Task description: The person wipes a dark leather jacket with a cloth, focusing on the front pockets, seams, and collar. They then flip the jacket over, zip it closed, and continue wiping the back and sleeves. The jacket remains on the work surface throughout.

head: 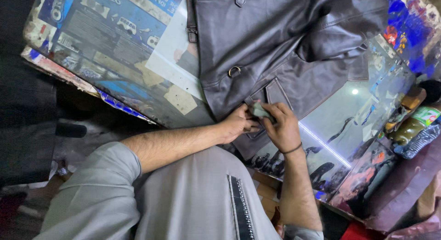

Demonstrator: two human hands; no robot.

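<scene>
A dark brown leather jacket (275, 42) lies spread on a glass-topped table (349, 111). Both hands meet at its lower hem, near a flap pocket. My left hand (236, 125) pinches the jacket's edge. My right hand (282, 125), with a dark band on the wrist, holds a small grey-green pad or cloth (260, 110) against the leather. A metal ring (234, 71) and a strap buckle (192, 32) show on the jacket.
Printed blue packaging sheets (105, 28) lie under the glass at the left. Plastic bottles (415, 127) stand at the right edge. The table's near edge (124, 109) runs diagonally, with dark floor and clutter below. My grey garment fills the bottom.
</scene>
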